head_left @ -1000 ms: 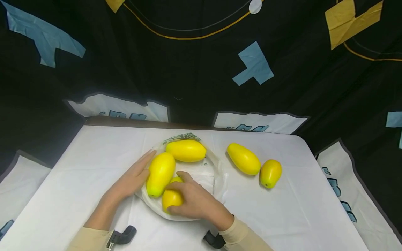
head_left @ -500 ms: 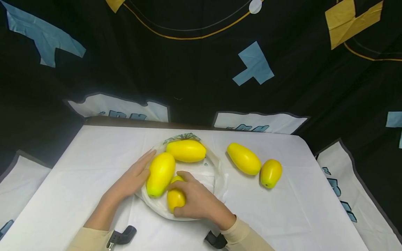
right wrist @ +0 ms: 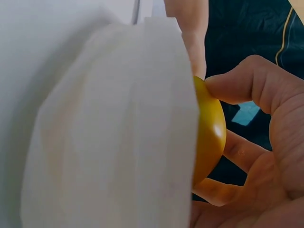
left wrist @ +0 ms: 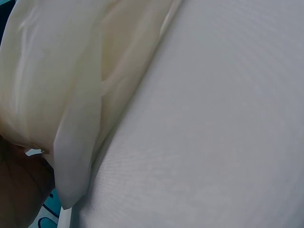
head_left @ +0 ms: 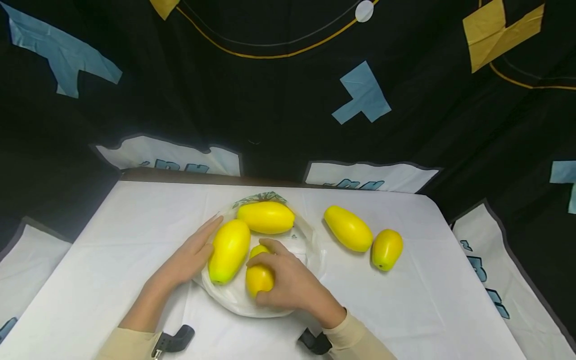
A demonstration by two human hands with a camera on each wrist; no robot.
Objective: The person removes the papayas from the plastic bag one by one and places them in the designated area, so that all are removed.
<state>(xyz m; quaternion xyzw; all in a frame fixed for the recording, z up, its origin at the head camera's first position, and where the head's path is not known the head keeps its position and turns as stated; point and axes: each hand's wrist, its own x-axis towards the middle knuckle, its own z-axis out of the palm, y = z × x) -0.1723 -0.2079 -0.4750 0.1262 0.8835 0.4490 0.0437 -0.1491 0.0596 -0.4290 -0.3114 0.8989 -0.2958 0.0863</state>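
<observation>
Inside a white plastic bag [head_left: 225, 299] with its mouth spread wide, one smooth yellow oblong fruit [head_left: 228, 250] lies along the left side. Another yellow fruit [head_left: 265, 217] lies across the back. My right hand [head_left: 292, 282] holds a third yellow fruit [head_left: 260, 280] in the bag's front, thumb and fingers around it. In the right wrist view this fruit [right wrist: 209, 133] shows past the bag wall [right wrist: 114, 128]. Along the bag's left side, my left hand [head_left: 193, 255] rests with straight fingers, near the left fruit. The left wrist view shows mostly bag [left wrist: 71, 85].
Two more yellow fruits, one longer [head_left: 348, 228] and one seen more end-on [head_left: 387, 249], lie on the white tablecloth [head_left: 432, 300] right of the bag. A black cloth [head_left: 279, 110] with taped shapes hangs behind the table.
My right hand has shifted the held fruit to the right and slightly back inside the bag, away from the left fruit. The left hand stays in place.
</observation>
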